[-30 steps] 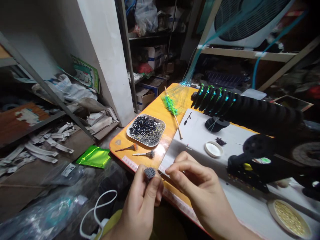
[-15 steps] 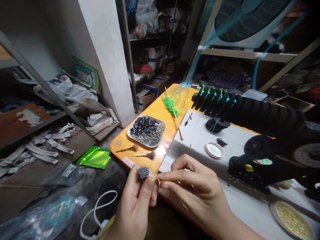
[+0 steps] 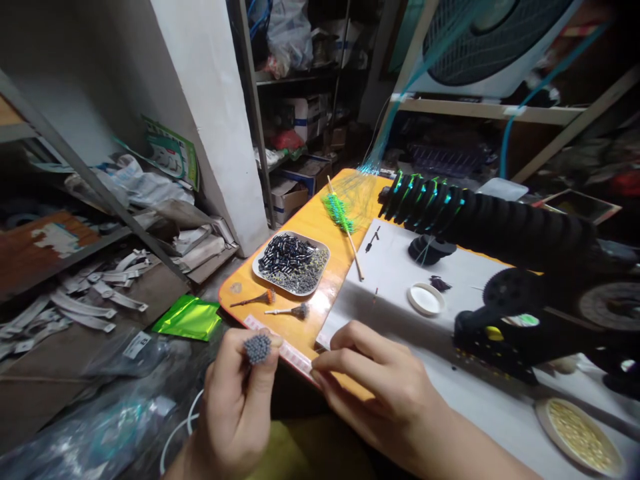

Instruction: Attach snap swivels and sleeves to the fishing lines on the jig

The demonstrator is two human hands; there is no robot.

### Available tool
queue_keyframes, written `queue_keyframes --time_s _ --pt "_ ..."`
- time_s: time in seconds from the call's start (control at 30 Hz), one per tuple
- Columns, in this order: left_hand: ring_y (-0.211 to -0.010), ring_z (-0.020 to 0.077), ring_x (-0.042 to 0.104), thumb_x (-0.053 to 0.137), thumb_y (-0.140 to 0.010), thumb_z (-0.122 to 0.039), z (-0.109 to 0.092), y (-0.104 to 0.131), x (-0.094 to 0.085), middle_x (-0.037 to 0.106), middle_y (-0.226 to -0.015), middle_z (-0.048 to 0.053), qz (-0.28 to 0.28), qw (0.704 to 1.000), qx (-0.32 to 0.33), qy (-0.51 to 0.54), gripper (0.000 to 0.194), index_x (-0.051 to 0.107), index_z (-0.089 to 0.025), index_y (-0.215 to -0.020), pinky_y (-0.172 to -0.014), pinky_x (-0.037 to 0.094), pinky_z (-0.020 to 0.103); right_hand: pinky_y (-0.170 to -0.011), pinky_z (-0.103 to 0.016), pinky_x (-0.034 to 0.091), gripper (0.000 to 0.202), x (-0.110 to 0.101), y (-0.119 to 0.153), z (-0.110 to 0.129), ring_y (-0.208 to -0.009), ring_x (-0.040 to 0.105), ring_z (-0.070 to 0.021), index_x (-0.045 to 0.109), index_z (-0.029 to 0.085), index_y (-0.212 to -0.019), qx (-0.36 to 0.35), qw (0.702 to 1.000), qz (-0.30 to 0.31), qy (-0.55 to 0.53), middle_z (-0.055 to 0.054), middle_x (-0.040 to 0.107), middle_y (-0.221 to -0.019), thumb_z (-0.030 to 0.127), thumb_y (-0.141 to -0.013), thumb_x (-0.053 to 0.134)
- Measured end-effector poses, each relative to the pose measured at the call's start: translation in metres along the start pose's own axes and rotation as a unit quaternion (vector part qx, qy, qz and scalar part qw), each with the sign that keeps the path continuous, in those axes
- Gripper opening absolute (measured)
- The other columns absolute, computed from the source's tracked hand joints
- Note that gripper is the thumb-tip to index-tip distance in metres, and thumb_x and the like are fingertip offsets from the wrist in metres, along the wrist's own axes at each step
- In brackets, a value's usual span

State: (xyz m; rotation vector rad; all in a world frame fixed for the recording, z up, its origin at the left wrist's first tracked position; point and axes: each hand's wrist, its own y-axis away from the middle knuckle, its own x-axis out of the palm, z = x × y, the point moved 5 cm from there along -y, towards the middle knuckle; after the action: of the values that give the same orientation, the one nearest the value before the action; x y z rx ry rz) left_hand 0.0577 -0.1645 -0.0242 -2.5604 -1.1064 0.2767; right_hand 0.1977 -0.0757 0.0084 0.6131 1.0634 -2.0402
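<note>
My left hand [image 3: 237,403] is closed around a small bundle with many round grey tips [image 3: 258,349], the tips facing up toward me. My right hand [image 3: 383,383] hangs just off the table's front edge with thumb and index finger pinched. Whatever thin thing may be between those fingertips is too small to make out. A gap separates the two hands. Beyond them on the yellow table [image 3: 345,257] lie an orange-tipped bundle on a dark stem [image 3: 255,298] and a grey-tipped one on a pale stem [image 3: 290,311].
Behind these is a square tray [image 3: 300,293] of black tubes and small grey pieces. A stick with green strands [image 3: 339,215] lies farther back. On the right stand a black ridged machine [image 3: 500,217], a white lid [image 3: 426,299] and a dish of golden bits [image 3: 580,437].
My hands have moved apart. The left one has shifted left with the grey-tipped bundle, and the yellowish strand earlier seen at my right fingertips no longer shows clearly.
</note>
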Motion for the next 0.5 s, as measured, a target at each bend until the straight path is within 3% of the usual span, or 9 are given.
queue_keyframes --time_s 0.13,0.23,0.3,0.4,0.5 --pt "-0.059 0.0139 0.052 0.068 -0.088 -0.023 -0.003 -0.010 -0.001 0.061 -0.070 -0.001 -0.020 1.000 0.022 0.008 0.005 0.072 -0.023 -0.091 -0.058 0.041 0.025 -0.057 -0.024 0.046 0.015 -0.002 -0.002 0.002 -0.067 0.058 -0.0144 0.068 0.016 -0.093 0.007 0.999 0.003 -0.040 -0.007 0.061 -0.080 0.015 -0.096 0.053" --pt "-0.052 0.0125 0.044 0.060 -0.093 -0.022 0.007 -0.024 -0.008 0.049 -0.059 -0.005 -0.042 0.992 -0.004 0.123 0.011 0.070 -0.023 -0.092 -0.054 0.041 0.024 -0.055 -0.024 0.043 0.014 -0.007 -0.002 0.000 -0.065 0.055 -0.0137 0.064 0.017 -0.088 0.034 0.997 -0.023 -0.061 -0.005 0.058 -0.078 0.013 -0.094 0.052" --pt "-0.061 0.0139 0.052 0.056 -0.095 -0.022 0.011 -0.032 -0.012 0.054 -0.065 -0.003 -0.045 0.984 -0.012 0.172 0.015 0.070 -0.023 -0.094 -0.064 0.048 0.026 -0.055 -0.024 0.041 0.013 -0.010 -0.002 -0.003 -0.065 0.053 -0.0127 0.062 0.018 -0.085 0.077 0.992 -0.037 -0.097 -0.004 0.058 -0.078 0.015 -0.093 0.054" --pt "-0.100 0.0211 0.062 0.056 -0.096 -0.020 0.011 -0.035 -0.001 0.068 -0.100 0.006 0.073 0.993 -0.011 0.092 0.020 0.076 -0.023 -0.095 -0.094 0.046 0.032 -0.061 -0.024 0.043 0.013 -0.009 -0.004 -0.006 -0.070 0.056 -0.0125 0.063 0.019 -0.085 0.137 0.972 -0.024 -0.188 -0.002 0.062 -0.081 0.022 -0.096 0.056" --pt "-0.100 0.0208 0.062 0.059 -0.096 -0.022 0.011 -0.024 0.018 0.065 -0.110 0.006 0.217 0.971 -0.056 0.083 0.022 0.077 -0.029 -0.106 -0.092 0.047 0.032 -0.068 -0.025 0.044 0.016 -0.007 -0.005 -0.007 -0.077 0.058 -0.0137 0.065 0.020 -0.085 0.176 0.949 -0.026 -0.262 -0.001 0.063 -0.083 0.029 -0.097 0.059"
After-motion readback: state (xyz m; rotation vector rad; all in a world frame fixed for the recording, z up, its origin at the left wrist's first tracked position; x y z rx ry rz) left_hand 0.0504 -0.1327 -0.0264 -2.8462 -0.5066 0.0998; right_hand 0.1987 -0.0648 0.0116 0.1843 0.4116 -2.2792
